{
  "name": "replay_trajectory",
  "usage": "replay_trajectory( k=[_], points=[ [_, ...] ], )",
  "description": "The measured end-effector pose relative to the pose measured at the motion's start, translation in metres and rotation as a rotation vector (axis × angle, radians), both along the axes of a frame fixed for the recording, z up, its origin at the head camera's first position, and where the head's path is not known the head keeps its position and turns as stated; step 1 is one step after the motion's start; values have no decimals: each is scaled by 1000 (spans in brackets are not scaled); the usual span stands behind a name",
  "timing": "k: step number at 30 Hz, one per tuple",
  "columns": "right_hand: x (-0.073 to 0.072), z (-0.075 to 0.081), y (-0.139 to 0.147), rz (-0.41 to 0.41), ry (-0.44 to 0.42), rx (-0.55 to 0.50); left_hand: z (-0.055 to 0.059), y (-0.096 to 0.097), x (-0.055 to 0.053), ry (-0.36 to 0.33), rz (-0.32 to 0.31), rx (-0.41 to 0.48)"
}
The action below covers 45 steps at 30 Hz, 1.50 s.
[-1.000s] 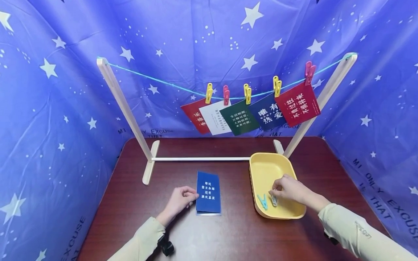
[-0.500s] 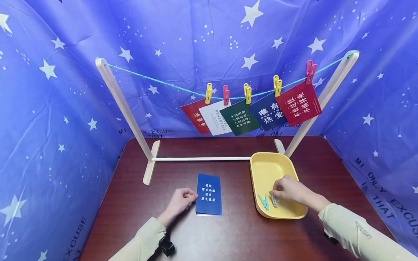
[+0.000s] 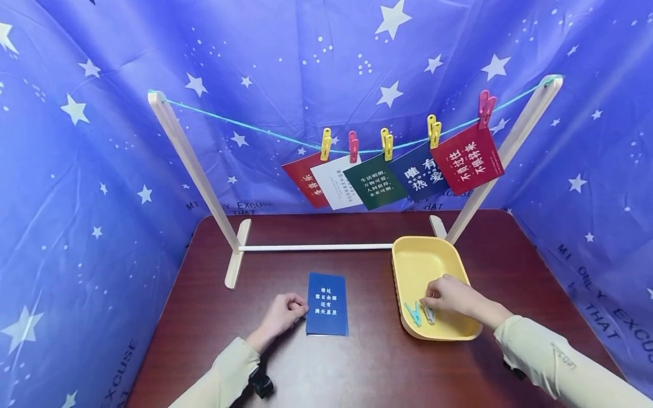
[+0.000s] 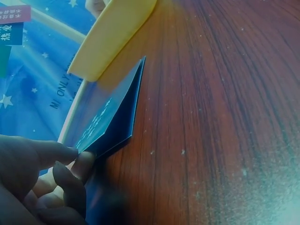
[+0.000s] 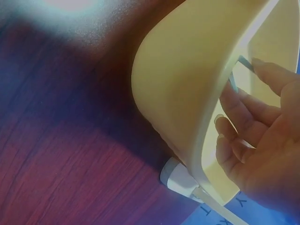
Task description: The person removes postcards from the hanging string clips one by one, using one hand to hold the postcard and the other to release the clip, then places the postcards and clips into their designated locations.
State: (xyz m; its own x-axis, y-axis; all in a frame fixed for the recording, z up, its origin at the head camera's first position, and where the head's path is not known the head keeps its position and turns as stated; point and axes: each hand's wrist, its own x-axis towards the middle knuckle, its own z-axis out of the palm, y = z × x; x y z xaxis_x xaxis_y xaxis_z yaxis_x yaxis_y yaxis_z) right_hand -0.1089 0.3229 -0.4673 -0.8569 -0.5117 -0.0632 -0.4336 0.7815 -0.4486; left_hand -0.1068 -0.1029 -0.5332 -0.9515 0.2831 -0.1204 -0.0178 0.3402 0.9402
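Note:
My left hand [image 3: 283, 316] pinches the left edge of a dark blue card [image 3: 326, 304] with white writing on the table. In the left wrist view, the card [image 4: 110, 115] stands partly raised, with two layers parted at one end. Inside the yellow tray [image 3: 397, 283], my right hand [image 3: 451, 296] pinches a greyish clothespin [image 3: 429, 315] between thumb and fingers. The right wrist view shows only bits of this clothespin [image 5: 245, 63] at the fingertips; the tray wall hides the rest. Beside it lies a turquoise clothespin [image 3: 414, 313].
Behind the hands stands a wooden frame [image 3: 191, 164] with a turquoise line [image 3: 229, 120]. Several cards, such as a green card [image 3: 374, 182], hang from it by yellow and pink clothespins. A white rod [image 3: 316, 247] joins the frame's feet. Starry blue cloth [image 3: 285, 68] surrounds the table.
Both hands keep nearly the same places. The blue card's near edge sits lower, so less of the pale layer beneath shows. The head view has shifted slightly.

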Motion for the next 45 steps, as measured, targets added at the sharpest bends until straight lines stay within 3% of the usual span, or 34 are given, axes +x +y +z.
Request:
replay_trajectory(
  k=[9, 24, 32, 45],
  points=[
    [-1, 1, 2, -141, -42, 65, -3, 4, -2, 19, -17, -41],
    [2, -10, -3, -158, -107, 54, -1, -1, -4, 16, -33, -144],
    [3, -11, -3, -178, -149, 86, 1, -1, -4, 10, -41, -149],
    [1, -12, -4, -195, -130, 138, 0, -2, -4, 26, -45, -129]
  ],
)
